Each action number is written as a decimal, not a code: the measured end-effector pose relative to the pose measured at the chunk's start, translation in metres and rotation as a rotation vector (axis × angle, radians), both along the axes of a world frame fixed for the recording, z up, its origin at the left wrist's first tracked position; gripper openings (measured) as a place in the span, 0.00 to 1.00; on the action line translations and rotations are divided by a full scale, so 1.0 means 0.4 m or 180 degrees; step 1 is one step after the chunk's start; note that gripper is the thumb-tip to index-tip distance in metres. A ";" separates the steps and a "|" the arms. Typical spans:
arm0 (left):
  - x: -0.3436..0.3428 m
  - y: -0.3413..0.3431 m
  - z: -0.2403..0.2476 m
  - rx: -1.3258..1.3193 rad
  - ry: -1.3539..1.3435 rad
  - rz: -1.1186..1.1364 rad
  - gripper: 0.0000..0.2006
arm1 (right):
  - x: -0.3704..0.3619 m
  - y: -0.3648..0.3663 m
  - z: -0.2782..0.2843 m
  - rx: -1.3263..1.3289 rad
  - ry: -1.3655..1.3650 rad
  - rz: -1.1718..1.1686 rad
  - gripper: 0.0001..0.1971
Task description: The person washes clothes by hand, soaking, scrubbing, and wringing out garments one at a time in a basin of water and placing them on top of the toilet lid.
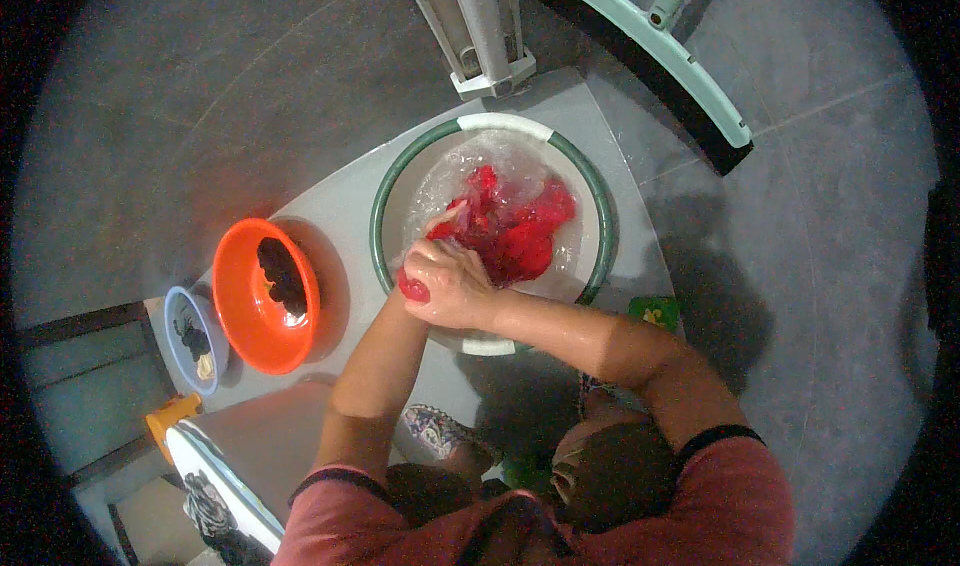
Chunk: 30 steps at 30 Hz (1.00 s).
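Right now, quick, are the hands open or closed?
Left hand: mostly hidden by the right; can't tell.
Right hand: closed on wet red cloth.

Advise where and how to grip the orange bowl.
Probably take the orange bowl by its right rim, pinched from the right and above: its wide mouth opens upward, leaving that edge exposed, while the blue bowl crowds its left.

Dim light throws soft shadows across the floor (835, 206); grain shows, and edges curve into black.
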<state>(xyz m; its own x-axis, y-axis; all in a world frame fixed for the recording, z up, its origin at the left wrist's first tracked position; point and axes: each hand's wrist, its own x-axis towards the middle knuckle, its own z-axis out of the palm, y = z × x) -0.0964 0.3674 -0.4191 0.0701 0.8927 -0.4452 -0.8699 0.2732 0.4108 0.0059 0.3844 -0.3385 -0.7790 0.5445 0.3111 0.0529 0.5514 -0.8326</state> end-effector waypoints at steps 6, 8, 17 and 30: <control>0.077 -0.014 0.046 -0.1123 0.0095 -0.0307 0.20 | 0.076 0.284 -0.189 -0.0030 -0.1110 -0.0586 0.13; 0.107 0.008 0.190 -0.1732 0.1420 -0.0543 0.23 | 0.097 0.302 -0.229 0.0756 -0.1424 -0.0456 0.15; 0.018 -0.070 -0.079 -0.1493 0.2017 0.0190 0.24 | 0.085 0.234 -0.237 -0.0024 -0.2941 -0.0304 0.23; 0.047 -0.037 0.047 -0.0031 -0.0298 -0.0344 0.15 | 0.029 0.154 -0.123 0.0593 -0.0312 -0.0104 0.13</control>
